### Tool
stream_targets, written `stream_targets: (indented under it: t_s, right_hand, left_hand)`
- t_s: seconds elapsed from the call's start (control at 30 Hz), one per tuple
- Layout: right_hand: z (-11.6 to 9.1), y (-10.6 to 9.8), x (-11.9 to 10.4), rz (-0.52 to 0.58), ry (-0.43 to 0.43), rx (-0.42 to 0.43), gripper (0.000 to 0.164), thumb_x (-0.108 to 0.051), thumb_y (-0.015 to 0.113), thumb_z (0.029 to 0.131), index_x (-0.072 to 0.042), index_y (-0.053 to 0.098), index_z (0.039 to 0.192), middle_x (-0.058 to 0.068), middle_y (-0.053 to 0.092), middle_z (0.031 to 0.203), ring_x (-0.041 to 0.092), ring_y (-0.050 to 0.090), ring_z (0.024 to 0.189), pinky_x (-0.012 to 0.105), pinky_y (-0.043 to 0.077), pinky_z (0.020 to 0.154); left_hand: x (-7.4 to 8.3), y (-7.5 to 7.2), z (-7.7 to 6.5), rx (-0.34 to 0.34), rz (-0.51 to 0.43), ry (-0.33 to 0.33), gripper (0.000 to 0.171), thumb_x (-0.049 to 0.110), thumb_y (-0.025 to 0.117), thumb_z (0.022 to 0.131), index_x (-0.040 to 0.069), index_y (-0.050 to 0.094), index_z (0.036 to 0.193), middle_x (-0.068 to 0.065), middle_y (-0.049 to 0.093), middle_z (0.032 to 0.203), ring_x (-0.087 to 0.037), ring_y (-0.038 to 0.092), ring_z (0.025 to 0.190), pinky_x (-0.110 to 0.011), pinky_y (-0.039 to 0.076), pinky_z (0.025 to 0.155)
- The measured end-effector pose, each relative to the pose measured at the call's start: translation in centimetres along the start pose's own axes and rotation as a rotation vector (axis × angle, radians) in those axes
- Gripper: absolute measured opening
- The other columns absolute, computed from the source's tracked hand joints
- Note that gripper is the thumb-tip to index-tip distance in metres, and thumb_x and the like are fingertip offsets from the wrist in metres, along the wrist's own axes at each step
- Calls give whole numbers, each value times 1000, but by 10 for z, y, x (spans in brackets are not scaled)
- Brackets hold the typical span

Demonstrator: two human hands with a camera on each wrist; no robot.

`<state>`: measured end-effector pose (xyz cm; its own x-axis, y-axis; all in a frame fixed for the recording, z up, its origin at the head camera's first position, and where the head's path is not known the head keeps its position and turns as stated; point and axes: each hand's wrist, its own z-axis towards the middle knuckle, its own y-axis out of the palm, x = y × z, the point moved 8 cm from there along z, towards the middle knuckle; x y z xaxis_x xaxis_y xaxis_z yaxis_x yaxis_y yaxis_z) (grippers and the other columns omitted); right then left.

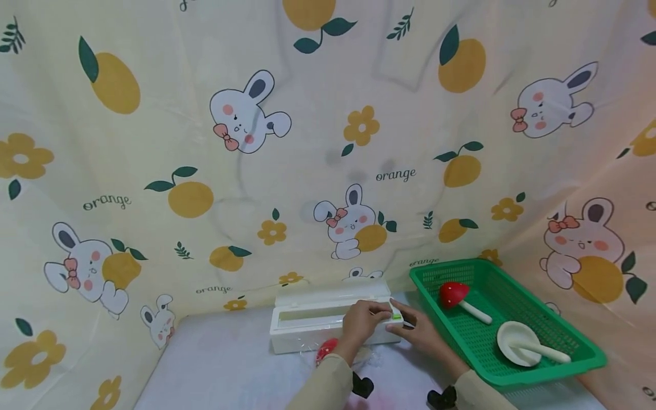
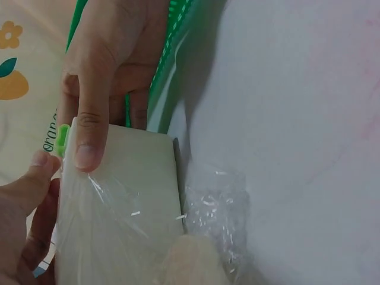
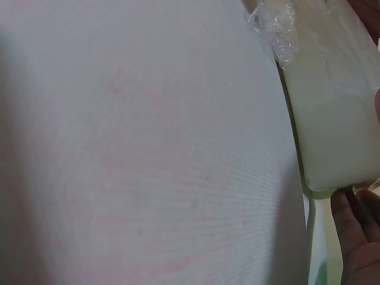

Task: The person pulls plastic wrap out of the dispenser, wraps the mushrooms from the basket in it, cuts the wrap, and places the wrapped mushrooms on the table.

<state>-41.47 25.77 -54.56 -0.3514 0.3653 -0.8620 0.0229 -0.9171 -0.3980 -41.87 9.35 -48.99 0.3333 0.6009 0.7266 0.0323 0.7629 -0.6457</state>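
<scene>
A white cling film dispenser (image 1: 307, 337) lies lengthwise with its lid (image 1: 333, 292) raised. My left hand (image 1: 360, 326) reaches over its right part; thumb and fingertips pinch at the small green slide cutter (image 2: 63, 140). With the thumb on the front face, my right hand (image 1: 421, 329) grips the dispenser's right end; its fingers lie around that end in the left wrist view. Clear cling film (image 2: 127, 211) drapes down the front. In front of the box, partly behind my left forearm, is a red toy mushroom (image 1: 326, 348) with crumpled film about it.
A green plastic basket (image 1: 512, 380) stands to the right, close to my right forearm. Inside lie a red-capped toy mushroom (image 1: 454, 295) and another toy mushroom (image 1: 519, 343), its pale underside up. A patterned curtain (image 1: 307, 159) hangs behind the white-covered table (image 1: 220, 364).
</scene>
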Motion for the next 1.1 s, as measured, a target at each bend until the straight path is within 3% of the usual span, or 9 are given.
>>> stream_targets:
  t_s: [0.23, 0.53, 0.67, 0.93, 1.1]
  right_hand:
    - [-1, 1, 0, -13, 32, -8, 77, -34, 81, 84, -19, 46, 151, 12, 44, 154, 42, 47, 135, 40, 53, 96]
    - [-1, 1, -4, -43, 38, -4, 77, -34, 81, 84, -18, 45, 151, 13, 44, 154, 43, 46, 136, 46, 51, 99]
    - [-2, 1, -6, -42, 16, -5, 77, -33, 81, 85, -15, 45, 151, 16, 44, 153, 46, 47, 134, 48, 51, 98]
    - [-4, 0, -7, -20, -24, 8, 76, -28, 81, 85, -12, 46, 150, 18, 46, 151, 44, 51, 130, 39, 55, 93]
    - [-3, 0, -5, -10, -13, 8, 76, -30, 82, 85, -15, 46, 150, 15, 47, 151, 42, 52, 131, 36, 55, 93]
  left_hand:
    - [-3, 2, -1, 8, 4, -56, 12, 44, 78, 83, 39, 80, 93, 25, 66, 79, 1, 55, 73, -28, 41, 66]
    - [-2, 5, -1, 3, 26, -66, 9, 45, 80, 81, 40, 79, 89, 25, 65, 76, 1, 55, 73, -29, 40, 67]
    - [-2, 5, -1, 16, 51, -50, 10, 46, 80, 81, 40, 79, 87, 24, 64, 75, 1, 54, 72, -27, 40, 66]
    - [2, 4, -3, 38, 74, 28, 13, 46, 79, 81, 38, 80, 91, 23, 61, 78, 4, 52, 69, -21, 39, 58]
    - [3, 1, -3, 44, 83, 46, 11, 43, 80, 81, 36, 80, 90, 21, 61, 79, 4, 52, 68, -20, 40, 57]
